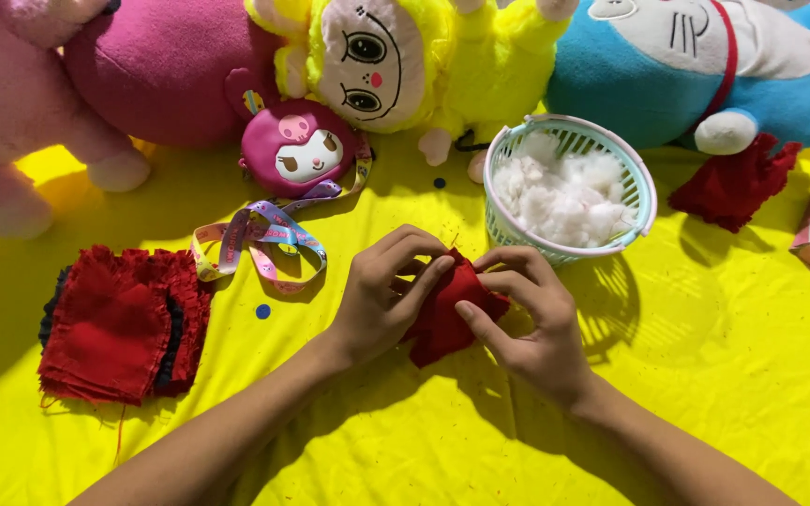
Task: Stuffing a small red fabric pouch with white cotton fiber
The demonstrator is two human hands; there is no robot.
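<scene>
A yellow cloth point(724, 375) covers the surface. On its left lies a stack of red fabric pieces point(119, 323). A colourful ribbon point(260, 239) is attached to a small pink pouch point(300, 148). Behind stand a pink plush toy point(157, 66), a yellow plush toy point(396, 56) and a blue plush toy point(696, 66). A pale green basket point(644, 192) holds white stuffing point(564, 192). Another red fabric piece point(733, 183) lies just right of it.

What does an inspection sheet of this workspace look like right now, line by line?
Surface: yellow cloth sheet, wrinkled, flecked with red lint.
Job's things: small red fabric piece; pale green plastic basket of white stuffing.
Clutter: stack of red fabric pieces; another red fabric scrap; round pink pouch with patterned strap.
Hands: left hand and right hand both pinch the small piece.
Cables: nothing seen.
Surroundings: row of plush toys.
</scene>
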